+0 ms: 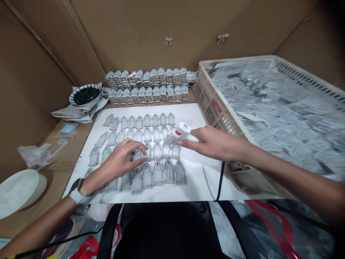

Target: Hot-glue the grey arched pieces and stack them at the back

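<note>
A white sheet (188, 115) lies at the middle of a cardboard-covered surface (51, 183), and everything else sits around it. Far to the left of the sheet is a white round dish (18, 192), with a crumpled plastic bag (35, 154) just beyond it. Closer to the sheet's left edge are a small pale-blue packet (68, 128), a folded grey cloth (78, 112), and a white bowl (86, 94) with dark green contents, resting on the cloth. On the sheet, grey arch-shaped pieces (157, 172) lie flat in close rows. Past the sheet's far edge, stacked arch pieces (147, 86) stand in two tightly packed rows.

The left hand (115, 167), with a white-strapped smartwatch (76, 190) on its wrist, lies over the middle of the sheet, its fingers curved down and touching the arch-shaped pieces; whether it grips one cannot be told. The right hand (212, 144) is closed around a white hot glue gun (179, 133), holding it above the pieces on the sheet. A black cord (221, 176) runs down just beyond the sheet's right side. Right of the sheet, a white plastic crate (223, 111) holds a heap of grey pieces (283, 118).
</note>
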The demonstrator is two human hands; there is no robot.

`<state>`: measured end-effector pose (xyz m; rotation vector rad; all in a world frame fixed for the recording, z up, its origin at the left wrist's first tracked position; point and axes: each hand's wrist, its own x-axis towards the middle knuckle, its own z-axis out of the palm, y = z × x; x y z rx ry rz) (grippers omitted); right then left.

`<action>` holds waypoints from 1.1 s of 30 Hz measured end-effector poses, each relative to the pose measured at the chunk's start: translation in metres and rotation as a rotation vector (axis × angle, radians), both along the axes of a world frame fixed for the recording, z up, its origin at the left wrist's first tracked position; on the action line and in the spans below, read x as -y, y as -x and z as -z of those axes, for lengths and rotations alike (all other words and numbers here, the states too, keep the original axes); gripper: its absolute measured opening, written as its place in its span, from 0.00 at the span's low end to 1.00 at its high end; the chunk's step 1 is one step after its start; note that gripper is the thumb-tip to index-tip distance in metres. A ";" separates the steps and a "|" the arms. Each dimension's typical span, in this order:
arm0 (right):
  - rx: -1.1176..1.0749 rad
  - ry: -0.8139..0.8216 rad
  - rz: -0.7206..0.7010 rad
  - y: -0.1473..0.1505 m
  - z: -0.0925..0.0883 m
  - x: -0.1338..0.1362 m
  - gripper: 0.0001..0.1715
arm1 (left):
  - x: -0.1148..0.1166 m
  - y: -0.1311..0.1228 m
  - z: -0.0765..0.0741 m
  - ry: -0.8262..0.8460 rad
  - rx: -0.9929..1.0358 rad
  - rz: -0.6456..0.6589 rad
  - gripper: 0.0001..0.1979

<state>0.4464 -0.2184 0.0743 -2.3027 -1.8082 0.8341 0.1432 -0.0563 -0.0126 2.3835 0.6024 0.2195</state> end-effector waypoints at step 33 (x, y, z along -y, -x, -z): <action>0.023 0.000 0.010 -0.010 0.011 0.000 0.42 | 0.003 -0.004 -0.023 -0.172 -0.113 0.077 0.12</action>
